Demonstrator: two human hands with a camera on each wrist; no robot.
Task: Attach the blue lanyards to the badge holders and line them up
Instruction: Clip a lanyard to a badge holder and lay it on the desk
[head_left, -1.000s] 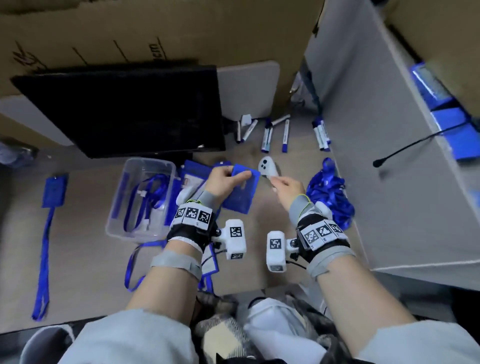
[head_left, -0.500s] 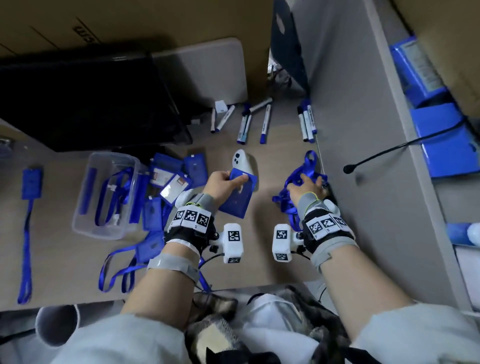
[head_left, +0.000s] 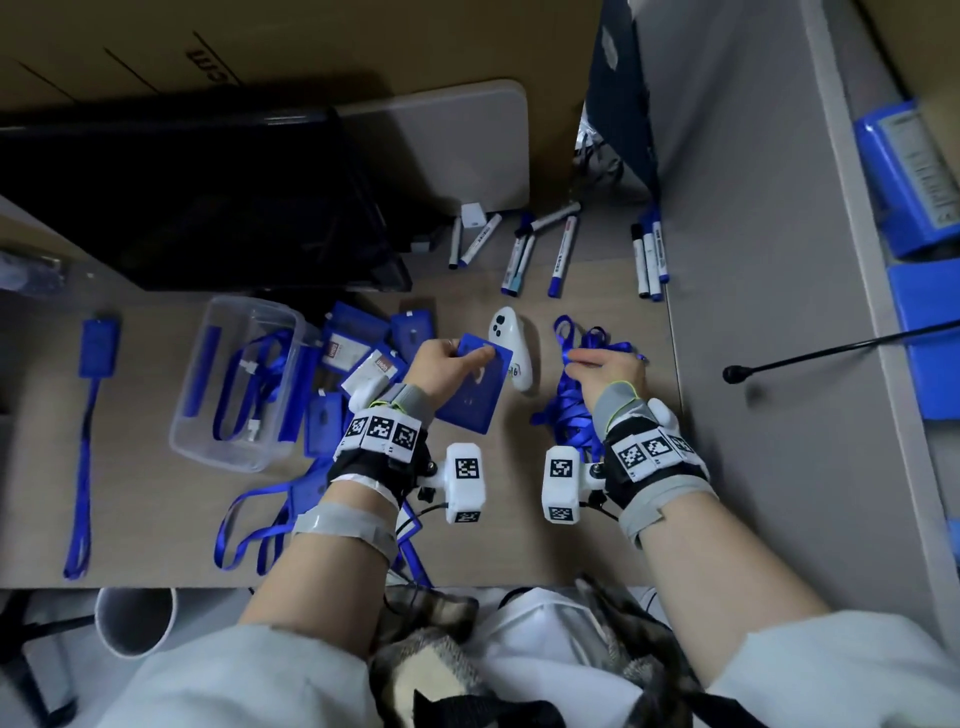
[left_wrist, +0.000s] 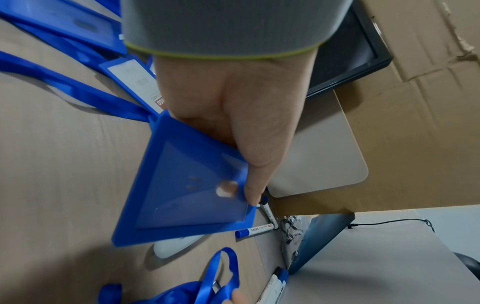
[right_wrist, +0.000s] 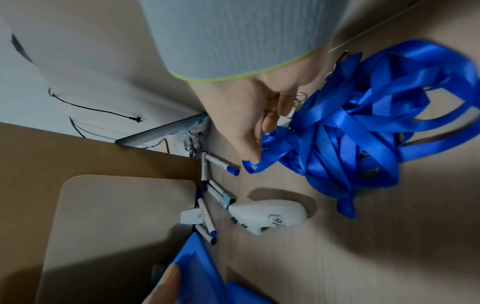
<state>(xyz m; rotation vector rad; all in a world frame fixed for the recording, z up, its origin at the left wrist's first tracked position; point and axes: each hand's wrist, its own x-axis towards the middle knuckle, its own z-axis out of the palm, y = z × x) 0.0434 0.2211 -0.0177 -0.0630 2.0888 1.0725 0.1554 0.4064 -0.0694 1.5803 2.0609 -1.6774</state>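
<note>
My left hand (head_left: 478, 358) pinches a blue badge holder (head_left: 475, 397) by its top edge, thumb on top, and holds it tilted just above the desk. In the left wrist view the holder (left_wrist: 192, 189) shows its clear window, with a fingertip visible through the slot beside the left hand (left_wrist: 241, 193). To the right, my right hand (head_left: 574, 361) lies on a tangled pile of blue lanyards (head_left: 576, 410). The right wrist view shows the right hand (right_wrist: 259, 144) with thumb and fingers curled round a strand of the pile (right_wrist: 350, 133), metal rings beside them.
A white controller (head_left: 511, 348) lies between my hands. Loose badge holders (head_left: 363, 343) and a clear tub (head_left: 208, 426) with lanyards sit left. One holder with its lanyard (head_left: 96, 343) lies far left. Markers (head_left: 561, 254), a black monitor (head_left: 182, 197) and a grey partition (head_left: 779, 260) border the desk.
My right hand moved right from the middle of the desk onto the lanyard pile and curled into it. The left hand kept its hold on the badge holder.
</note>
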